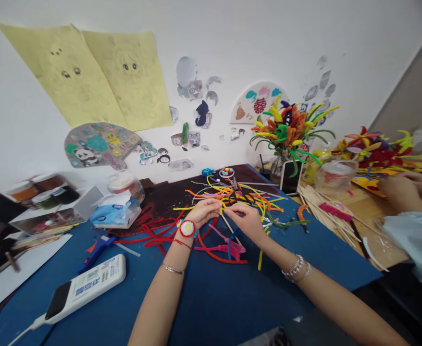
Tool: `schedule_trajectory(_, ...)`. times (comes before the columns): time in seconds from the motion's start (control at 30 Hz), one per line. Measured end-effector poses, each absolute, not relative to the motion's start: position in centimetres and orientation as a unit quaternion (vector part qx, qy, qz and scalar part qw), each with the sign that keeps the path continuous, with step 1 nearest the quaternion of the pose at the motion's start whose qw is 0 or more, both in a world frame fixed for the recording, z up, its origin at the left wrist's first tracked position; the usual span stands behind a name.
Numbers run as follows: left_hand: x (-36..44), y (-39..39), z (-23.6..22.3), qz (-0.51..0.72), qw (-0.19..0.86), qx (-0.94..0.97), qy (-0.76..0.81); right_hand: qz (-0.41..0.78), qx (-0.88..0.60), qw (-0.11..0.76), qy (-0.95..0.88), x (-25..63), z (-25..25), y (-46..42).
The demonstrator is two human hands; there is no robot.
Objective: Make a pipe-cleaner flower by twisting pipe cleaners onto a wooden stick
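My left hand (204, 214) and my right hand (245, 222) meet above the blue mat (211, 307), fingertips close together. Between them, both pinch a thin wooden stick (229, 229) at its upper end, where a yellow pipe cleaner (222, 209) seems to touch it. A tangle of orange, yellow and white pipe cleaners (236, 196) lies just beyond my fingers. Red pipe cleaners (156, 235) curve near my left wrist, and a pink tassel (229, 247) lies below my right hand.
A hot glue gun (99, 251), a white power strip (88, 288) and a tissue pack (115, 214) lie to the left. A glass vase of pipe-cleaner flowers (290, 129) stands ahead. To the right, a co-worker's hands (402, 190) work beside a bundle of wooden sticks (322, 211).
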State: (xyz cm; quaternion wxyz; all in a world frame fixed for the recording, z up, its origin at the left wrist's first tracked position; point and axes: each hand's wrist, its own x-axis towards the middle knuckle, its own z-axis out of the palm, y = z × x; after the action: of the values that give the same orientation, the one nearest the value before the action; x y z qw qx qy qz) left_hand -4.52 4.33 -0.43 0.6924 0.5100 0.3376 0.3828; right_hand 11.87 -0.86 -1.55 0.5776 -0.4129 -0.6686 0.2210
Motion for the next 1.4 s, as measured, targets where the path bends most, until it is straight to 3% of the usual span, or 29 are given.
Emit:
schedule_trajectory(0.6, -2.0, 4.3, -1.1, 0.493, 0.496, 0.601, 0.387, 0.146, -0.444, 0.529, -0.708, 12.0, -2.4, -0.3)
schedule_trajectory(0.73, -1.8, 4.2, -0.8, 0.485, 0.496, 0.622, 0.365, 0.157, -0.453, 0.524, -0.704, 12.2, -2.5, 0.0)
schedule_trajectory(0.83, -2.4, 4.0, -0.3, 0.439, 0.541, 0.616, 0.367, 0.264, -0.431, 0.522, -0.687, 12.3, -2.6, 0.4)
schedule_trajectory(1.07, -4.2, 3.8, -0.2, 0.373, 0.695, 0.537, 0.298, 0.693, -0.236, 0.446, -0.515, 12.5, -2.6, 0.5)
schedule_trajectory(1.2, -4.4, 3.5, -0.7, 0.370, 0.724, 0.536, 0.229, 0.785, -0.129, 0.375, -0.476, 12.6, -1.8, -0.5)
schedule_trajectory(1.4, -4.2, 3.1, -0.6, 0.357, 0.725, 0.556, 0.194, 0.818, -0.092, 0.329, -0.463, 12.3, -1.6, -1.2)
